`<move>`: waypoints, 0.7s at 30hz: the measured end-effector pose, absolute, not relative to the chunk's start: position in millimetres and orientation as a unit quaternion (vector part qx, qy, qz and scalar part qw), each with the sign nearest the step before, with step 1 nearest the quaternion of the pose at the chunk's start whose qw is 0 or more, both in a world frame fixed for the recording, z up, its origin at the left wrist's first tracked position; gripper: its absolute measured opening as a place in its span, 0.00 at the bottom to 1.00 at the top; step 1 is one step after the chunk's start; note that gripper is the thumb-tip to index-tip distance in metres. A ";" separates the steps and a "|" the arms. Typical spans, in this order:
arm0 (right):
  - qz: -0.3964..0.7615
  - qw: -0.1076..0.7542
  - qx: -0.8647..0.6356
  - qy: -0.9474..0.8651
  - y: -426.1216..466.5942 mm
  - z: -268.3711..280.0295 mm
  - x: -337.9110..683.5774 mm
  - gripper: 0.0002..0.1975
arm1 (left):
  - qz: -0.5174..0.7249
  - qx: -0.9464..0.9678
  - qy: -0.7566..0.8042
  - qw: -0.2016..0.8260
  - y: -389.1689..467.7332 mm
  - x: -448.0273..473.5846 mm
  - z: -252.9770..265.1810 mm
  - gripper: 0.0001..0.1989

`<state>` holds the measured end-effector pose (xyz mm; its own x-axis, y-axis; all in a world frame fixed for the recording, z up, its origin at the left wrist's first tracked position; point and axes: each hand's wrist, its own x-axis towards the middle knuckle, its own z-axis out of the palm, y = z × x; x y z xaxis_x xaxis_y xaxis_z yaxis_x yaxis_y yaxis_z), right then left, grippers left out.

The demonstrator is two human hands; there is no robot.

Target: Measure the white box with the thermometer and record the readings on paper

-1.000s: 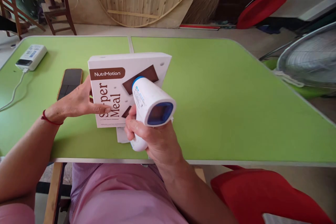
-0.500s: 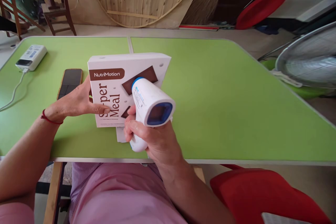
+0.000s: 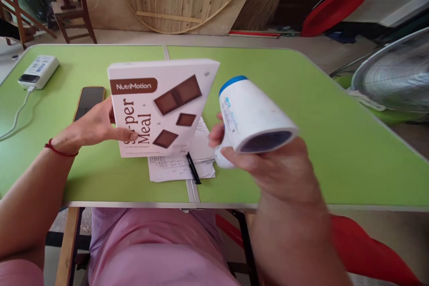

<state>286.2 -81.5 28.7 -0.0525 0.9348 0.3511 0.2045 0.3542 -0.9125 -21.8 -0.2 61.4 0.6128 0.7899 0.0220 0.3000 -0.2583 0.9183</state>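
My left hand [image 3: 97,126] grips the left side of a white box [image 3: 140,118] printed "NutriMotion" with brown chocolate pieces, thumb on its front. The box is tilted upright over the table. To its right, my right hand [image 3: 268,161] is wrapped round the handle of a white and blue infrared thermometer [image 3: 258,116]. The thermometer's blue front end points up and away, and its dark screen faces back toward me. Beneath the box, partly hidden, lie handwritten papers [image 3: 174,170] with a black pen [image 3: 193,169] on them.
On the green table [image 3: 318,134], a smartphone [image 3: 90,100] lies behind my left hand. A white power bank [image 3: 38,71] with a cable sits at the far left. A fan [image 3: 395,71] stands off the right edge. A red chair [image 3: 365,246] is at the lower right.
My right hand has moved the thermometer right, away from the box front, and tilted it. The pen, papers and more of the printed front now show. The box has shifted slightly up and left.
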 end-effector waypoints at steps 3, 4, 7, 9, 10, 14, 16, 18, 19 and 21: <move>0.200 0.388 -0.533 -0.725 -55.9 17.3 322.1 0.19 | 0.319 0.749 0.394 0.427 2.9 -24.6 61.2 0.34; 0.164 0.343 -0.537 -0.753 -47.3 12.2 329.8 0.21 | 0.340 0.746 0.406 0.405 3.9 -25.0 60.1 0.34; 0.067 0.229 -0.536 -0.810 -26.9 -4.5 341.5 0.22 | 0.363 0.737 0.441 0.362 6.5 -24.3 53.1 0.36; 0.034 0.177 -0.538 -0.824 -18.9 -14.9 344.4 0.24 | 0.366 0.730 0.460 0.349 8.8 -23.1 46.0 0.38; 0.027 0.159 -0.542 -0.825 -16.5 -19.4 345.5 0.24 | 0.369 0.727 0.467 0.343 10.3 -22.7 42.1 0.38; 0.002 0.154 -0.543 -0.826 -16.2 -28.0 347.4 0.26 | 0.375 0.729 0.470 0.327 17.9 -23.8 28.8 0.37; -0.034 0.224 -0.516 -0.826 -21.0 -25.2 342.7 0.25 | 0.371 0.741 0.455 0.327 21.0 -25.9 25.8 0.36; -0.058 0.303 -0.461 -0.832 -27.8 -19.0 331.7 0.19 | 0.349 0.768 0.433 0.316 21.6 -27.6 26.7 0.34; -0.061 0.323 -0.426 -0.843 -31.2 -15.3 324.1 0.15 | 0.331 0.788 0.420 0.306 20.5 -27.9 28.8 0.33; -0.061 0.300 -0.372 -0.876 -35.9 -8.6 307.0 0.13 | 0.288 0.829 0.390 0.278 15.8 -26.4 35.4 0.30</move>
<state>307.0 -35.9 -8.6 -0.5435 0.6148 0.5715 0.6885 0.7160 -0.1156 -26.4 15.8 35.4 0.5298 0.8071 0.2604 0.4870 -0.5409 0.6857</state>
